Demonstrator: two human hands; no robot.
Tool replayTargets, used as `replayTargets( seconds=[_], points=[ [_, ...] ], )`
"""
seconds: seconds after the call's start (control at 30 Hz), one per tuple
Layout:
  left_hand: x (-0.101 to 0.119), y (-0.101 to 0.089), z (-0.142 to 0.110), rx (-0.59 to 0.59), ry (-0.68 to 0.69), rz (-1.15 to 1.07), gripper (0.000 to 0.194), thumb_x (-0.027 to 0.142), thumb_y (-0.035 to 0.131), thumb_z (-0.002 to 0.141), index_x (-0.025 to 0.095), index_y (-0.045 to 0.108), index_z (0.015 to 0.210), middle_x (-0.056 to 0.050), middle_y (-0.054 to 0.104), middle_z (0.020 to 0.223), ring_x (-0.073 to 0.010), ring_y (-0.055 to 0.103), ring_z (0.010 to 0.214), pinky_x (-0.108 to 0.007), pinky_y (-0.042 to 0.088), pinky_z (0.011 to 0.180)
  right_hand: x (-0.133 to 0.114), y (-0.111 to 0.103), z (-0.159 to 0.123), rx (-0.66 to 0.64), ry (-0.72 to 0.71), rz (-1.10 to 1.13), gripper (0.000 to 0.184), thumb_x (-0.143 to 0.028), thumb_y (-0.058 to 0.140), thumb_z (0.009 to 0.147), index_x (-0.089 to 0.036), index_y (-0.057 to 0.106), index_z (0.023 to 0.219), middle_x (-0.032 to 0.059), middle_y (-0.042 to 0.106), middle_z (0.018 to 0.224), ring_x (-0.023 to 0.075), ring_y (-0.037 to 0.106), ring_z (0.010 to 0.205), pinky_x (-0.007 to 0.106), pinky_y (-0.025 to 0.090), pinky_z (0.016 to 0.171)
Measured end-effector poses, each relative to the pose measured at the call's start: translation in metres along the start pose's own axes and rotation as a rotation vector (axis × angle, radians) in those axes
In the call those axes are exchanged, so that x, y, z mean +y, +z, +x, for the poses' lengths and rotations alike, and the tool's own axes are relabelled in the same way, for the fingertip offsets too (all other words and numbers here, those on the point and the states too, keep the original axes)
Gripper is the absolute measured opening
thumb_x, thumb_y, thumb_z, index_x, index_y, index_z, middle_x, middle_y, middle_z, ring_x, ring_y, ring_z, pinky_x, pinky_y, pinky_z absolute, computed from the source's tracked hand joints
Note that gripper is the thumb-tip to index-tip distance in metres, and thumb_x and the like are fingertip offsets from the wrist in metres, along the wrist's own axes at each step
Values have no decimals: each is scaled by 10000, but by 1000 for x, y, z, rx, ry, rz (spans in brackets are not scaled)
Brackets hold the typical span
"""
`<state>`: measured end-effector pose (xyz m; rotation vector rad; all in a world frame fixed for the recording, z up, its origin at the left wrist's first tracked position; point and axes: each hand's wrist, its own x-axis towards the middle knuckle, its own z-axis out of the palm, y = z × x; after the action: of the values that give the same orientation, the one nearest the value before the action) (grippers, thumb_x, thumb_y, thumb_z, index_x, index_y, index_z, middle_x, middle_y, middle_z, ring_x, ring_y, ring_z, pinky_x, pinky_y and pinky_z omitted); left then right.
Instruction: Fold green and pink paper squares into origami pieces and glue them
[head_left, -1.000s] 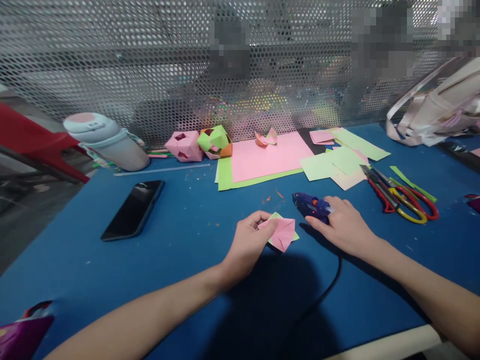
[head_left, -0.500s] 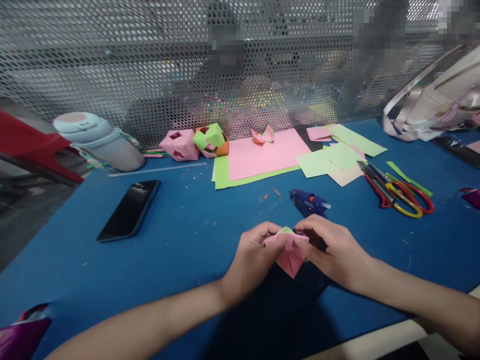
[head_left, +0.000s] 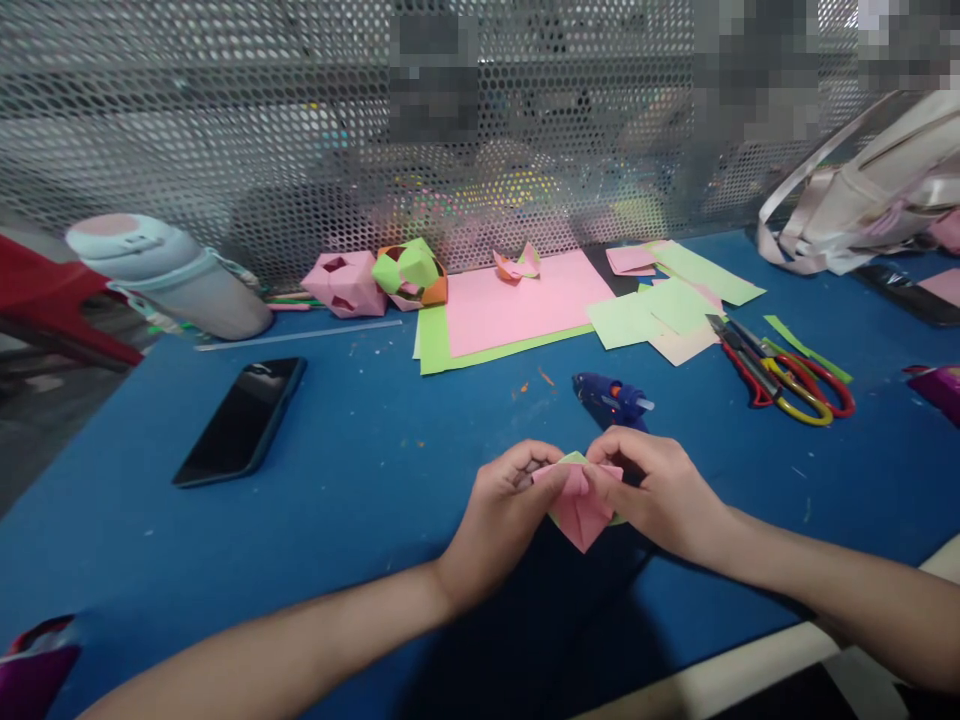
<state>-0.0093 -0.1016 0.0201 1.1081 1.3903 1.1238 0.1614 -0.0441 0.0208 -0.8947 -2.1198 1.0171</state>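
Note:
A folded pink and green paper piece (head_left: 579, 505) sits between both my hands, just above the blue table (head_left: 375, 480). My left hand (head_left: 502, 510) pinches its left side with fingers curled. My right hand (head_left: 656, 490) pinches its right upper edge. Just behind my right hand lies a blue glue gun (head_left: 609, 393), with its black cord running under my right wrist.
A black phone (head_left: 240, 420) lies at the left. A pale bottle (head_left: 161, 275) lies on its side at the back left. Pink paper cube (head_left: 345, 283), green-orange paper cube (head_left: 411, 272), pink sheet (head_left: 525, 305), green squares (head_left: 652, 312) and scissors (head_left: 787, 375) lie before the mesh wall (head_left: 225, 130).
My right hand left the glue gun and came to the paper piece. Both hands now pinch it, a little nearer to me than before.

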Motion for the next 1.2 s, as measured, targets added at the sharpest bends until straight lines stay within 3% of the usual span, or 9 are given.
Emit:
replayTargets(
  seconds=[0.2,0.43,0.73,1.03,1.2],
  points=[
    [-2,-1,0,-23,17,-47,137,293,626,840,164,645,797,8,660,755,-97,558,684,-185,426,633,0,2,-1,26,-51,8,38,-150,586,834,-178,607,821,-32,580,695,72,507,611,193,398,553],
    [-1,-6,0,-36,15,-13,119,250,588,861,171,655,803,11,667,750,-99,573,699,-190,426,653,2,-1,2,-16,-238,28,144,-93,491,886,-162,617,892,15,602,791,91,541,705,226,438,623],
    [3,-7,3,-59,-9,-27,119,243,589,858,172,653,788,25,677,726,-89,594,678,-173,436,639,4,-2,1,-27,-359,-61,177,-63,443,894,-125,607,871,51,589,788,114,541,739,254,464,659],
    [6,-5,6,-99,-110,-82,87,241,626,820,162,627,782,24,678,700,-88,627,658,-162,471,616,7,0,0,-33,-417,-132,162,-96,451,907,-136,596,846,48,588,764,129,532,734,273,461,657],
    [5,-5,6,-83,-73,-30,96,244,621,810,155,614,775,14,663,661,-95,609,589,-176,467,550,7,-1,-1,-46,-395,-118,189,-85,422,901,-152,599,904,55,606,800,138,547,765,282,472,681]
  ],
)
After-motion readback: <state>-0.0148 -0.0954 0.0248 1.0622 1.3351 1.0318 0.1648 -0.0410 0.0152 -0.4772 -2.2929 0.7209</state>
